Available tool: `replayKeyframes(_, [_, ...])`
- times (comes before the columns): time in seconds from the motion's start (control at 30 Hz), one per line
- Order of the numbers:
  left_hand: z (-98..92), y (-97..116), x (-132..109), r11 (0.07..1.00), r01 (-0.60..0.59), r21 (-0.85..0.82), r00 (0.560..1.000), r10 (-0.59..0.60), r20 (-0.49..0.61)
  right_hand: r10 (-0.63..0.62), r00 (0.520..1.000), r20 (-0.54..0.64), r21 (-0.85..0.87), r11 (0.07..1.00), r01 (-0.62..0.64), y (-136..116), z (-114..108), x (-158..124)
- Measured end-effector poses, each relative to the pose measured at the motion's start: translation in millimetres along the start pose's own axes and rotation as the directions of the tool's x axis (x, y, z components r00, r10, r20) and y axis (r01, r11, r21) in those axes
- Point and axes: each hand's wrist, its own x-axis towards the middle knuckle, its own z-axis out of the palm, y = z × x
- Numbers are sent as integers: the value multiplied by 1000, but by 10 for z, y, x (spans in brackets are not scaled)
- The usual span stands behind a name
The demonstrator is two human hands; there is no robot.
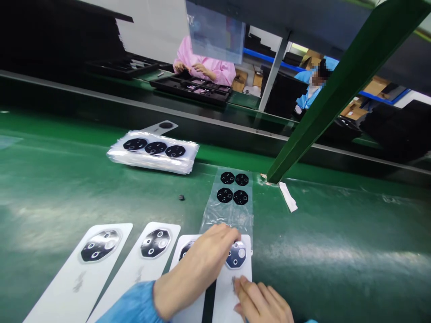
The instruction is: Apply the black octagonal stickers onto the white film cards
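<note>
White panel under both hands: it lies on the near part of the green tabletop, rightmost in a row of four. That tabletop fills much of the view, and a slanted green post rises from its far side. Three other panels lie to the left, the nearest of them partly covered by an arm. Farther back sits a plastic-wrapped stack with three black octagons showing on top. Just beyond the panel is a clear sheet bearing four similar octagons. The left hand crosses the panel's upper end, fingers curled down close together; I cannot tell whether they pinch anything. The right hand is at the panel's right side, fingers bent and near together, their grip also unclear. Beside the left fingertips shows an octagonal plate. A white strip lies near the post's foot, and a dark bit left of the sheet.
</note>
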Motion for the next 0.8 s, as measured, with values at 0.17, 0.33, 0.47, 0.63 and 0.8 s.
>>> replayKeyframes(0.17, [5,-23,183,994,86,-68,996,-84,30,2,999,43,21,1000,-3,15,-1,-10])
replayKeyframes(0.33, [-24,3,204,995,75,-59,993,-69,98,-39,987,158,20,999,36,45,-80,-3])
replayKeyframes(0.47, [-100,16,204,1000,11,-10,988,-9,156,-89,956,281,17,996,88,74,-170,17])
replayKeyframes(0.63, [-101,0,203,978,-155,136,975,129,183,-95,941,324,6,995,99,68,-210,29])
replayKeyframes(0.8, [-37,35,142,910,-276,309,961,257,102,-67,941,332,20,998,64,30,-192,22])
